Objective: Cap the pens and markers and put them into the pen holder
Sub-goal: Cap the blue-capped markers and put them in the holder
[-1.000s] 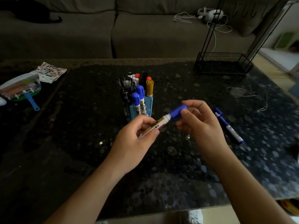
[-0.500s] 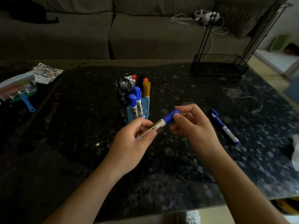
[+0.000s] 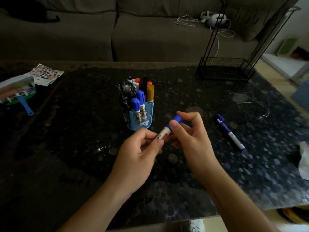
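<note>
Left hand (image 3: pixel 137 153) pinches the marker (image 3: pixel 164 132) barrel while the right hand (image 3: pixel 190 136) clamps its blue cap (image 3: pixel 176 120), the pen holder (image 3: pixel 141 117) at eleven o'clock of them.

Head view. The left hand (image 3: pixel 138 151) pinches the barrel of a marker (image 3: pixel 163 133) between thumb and fingers; the right hand (image 3: pixel 190 136) pinches its blue cap (image 3: pixel 176 120), thumb on the near side. The marker slants upward to the right, above a dark speckled table (image 3: pixel 83 131). Just behind the hands stands a blue pen holder (image 3: pixel 142 118) filled with capped markers, blue, yellow, orange and black. To the right a blue pen (image 3: pixel 231 133) lies flat on the table, well apart from the holder. A black wire rack (image 3: pixel 224 67) stands at the far right; a fan with a blue handle (image 3: pixel 18 91) lies at the far left.
</note>
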